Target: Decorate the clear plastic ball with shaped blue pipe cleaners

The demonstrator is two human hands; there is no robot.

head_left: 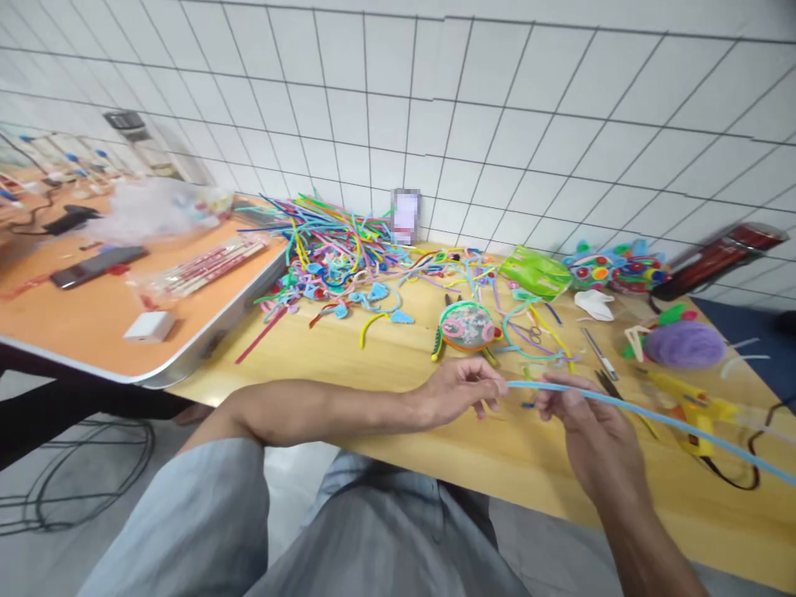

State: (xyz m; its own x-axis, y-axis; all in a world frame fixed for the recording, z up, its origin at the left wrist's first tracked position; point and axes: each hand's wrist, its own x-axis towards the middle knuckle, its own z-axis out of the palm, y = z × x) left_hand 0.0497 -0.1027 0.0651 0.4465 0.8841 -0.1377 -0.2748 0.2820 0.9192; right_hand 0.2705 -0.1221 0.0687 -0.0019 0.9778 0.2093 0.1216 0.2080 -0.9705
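A long light-blue pipe cleaner (pixel 677 424) stretches above the front of the wooden table and runs out past the right edge of the view. My left hand (pixel 457 391) pinches its left end between thumb and fingertips. Farther along, my right hand (pixel 597 435) is closed on it, thumb on top and fingers curled beneath. Just beyond my left hand lies a round ornament (pixel 468 325) with a green rim and pink rings, with yellow-and-black-handled pliers (pixel 438 342) partly under it. A yellow glue gun (pixel 693 406) rests right of my right hand.
Many colored pipe cleaners (pixel 336 240) are heaped along the wall beside a phone (pixel 406 217). Rightward are a green packet (pixel 536 272), decorated figures (pixel 597 269), a purple fluffy ball (pixel 686 344) and a dark red flask (pixel 725 259). An orange table (pixel 205 319) adjoins at left.
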